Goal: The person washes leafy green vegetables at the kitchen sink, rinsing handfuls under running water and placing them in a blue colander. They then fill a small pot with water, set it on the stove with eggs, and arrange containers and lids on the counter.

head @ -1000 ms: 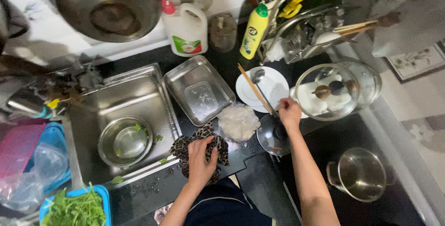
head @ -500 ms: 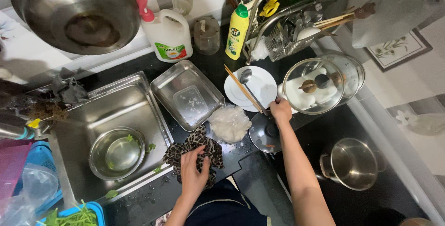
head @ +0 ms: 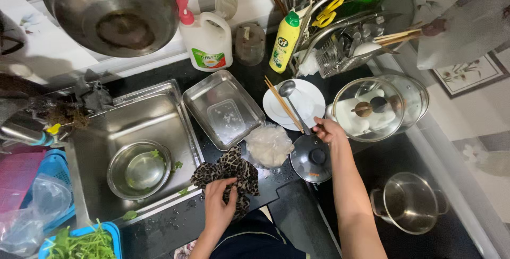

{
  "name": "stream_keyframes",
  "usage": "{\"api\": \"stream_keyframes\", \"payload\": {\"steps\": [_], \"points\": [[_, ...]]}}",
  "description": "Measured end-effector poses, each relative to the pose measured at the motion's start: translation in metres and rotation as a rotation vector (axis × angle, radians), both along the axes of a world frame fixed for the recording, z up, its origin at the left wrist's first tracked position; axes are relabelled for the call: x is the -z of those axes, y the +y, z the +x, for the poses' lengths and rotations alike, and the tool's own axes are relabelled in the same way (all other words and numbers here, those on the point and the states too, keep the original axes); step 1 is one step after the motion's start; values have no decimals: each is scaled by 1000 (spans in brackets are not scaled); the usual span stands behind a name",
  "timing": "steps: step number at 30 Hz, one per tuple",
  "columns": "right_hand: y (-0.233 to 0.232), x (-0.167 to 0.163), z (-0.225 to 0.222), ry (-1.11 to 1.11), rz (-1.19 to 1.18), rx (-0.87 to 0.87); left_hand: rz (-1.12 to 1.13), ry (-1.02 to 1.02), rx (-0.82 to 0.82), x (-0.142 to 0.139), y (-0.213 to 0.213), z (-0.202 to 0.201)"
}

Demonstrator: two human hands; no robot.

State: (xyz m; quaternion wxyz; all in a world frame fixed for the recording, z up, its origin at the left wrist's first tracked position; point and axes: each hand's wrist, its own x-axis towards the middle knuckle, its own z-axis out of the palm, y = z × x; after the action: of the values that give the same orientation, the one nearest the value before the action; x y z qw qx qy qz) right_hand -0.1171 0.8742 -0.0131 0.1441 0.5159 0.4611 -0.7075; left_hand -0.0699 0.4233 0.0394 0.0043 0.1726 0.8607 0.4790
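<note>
The left hand (head: 219, 206) reaches up from the bottom edge of the view, forearm nearly vertical, palm down and fingers spread flat, pressing on the leopard-print cloth (head: 227, 173), a soft, crumpled rag in brown and black. The cloth lies on the dark, glossy tabletop (head: 297, 214), wet with droplets, just beside the front right corner of the steel sink (head: 133, 126).

The right hand (head: 328, 130) stretches further out on a long, bare forearm that runs diagonally up from the lower right. Its fingers are curled at the lower end of the long metal ladle (head: 294, 106); it seems to pinch the handle, though the grip itself is too small to tell for sure. The ladle's long axis runs diagonally, bowl pointing up and left onto the round white plate (head: 308, 100), handle down and right toward the hand. A pair of wooden chopsticks (head: 282, 105) lies nearly parallel beside it on the plate.

Just below the right hand sits a small round glass lid with a black knob (head: 312, 158). Between the two hands lies a crumpled translucent plastic bag (head: 269, 145), beside a shallow rectangular steel tray (head: 223, 109). A round steel bowl (head: 139, 170) rests in the sink.
</note>
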Motion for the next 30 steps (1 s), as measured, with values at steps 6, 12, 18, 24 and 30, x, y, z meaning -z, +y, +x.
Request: {"api": "stream_keyframes", "payload": {"steps": [6, 12, 18, 24, 30], "points": [[-3, 12, -1, 144, -69, 62, 7, -64, -15, 0, 0, -1], [-5, 24, 3, 235, 43, 98, -16, -69, -28, 4, 0, -9], [-2, 29, 10, 330, 71, 145, -2, -65, -3, 4, 3, -16], [-7, 31, 14, 374, 178, 129, 35, -51, 35, -8, 20, -43], [-12, 28, 17, 432, 265, 115, 164, -43, 95, -12, 57, -77]]}}
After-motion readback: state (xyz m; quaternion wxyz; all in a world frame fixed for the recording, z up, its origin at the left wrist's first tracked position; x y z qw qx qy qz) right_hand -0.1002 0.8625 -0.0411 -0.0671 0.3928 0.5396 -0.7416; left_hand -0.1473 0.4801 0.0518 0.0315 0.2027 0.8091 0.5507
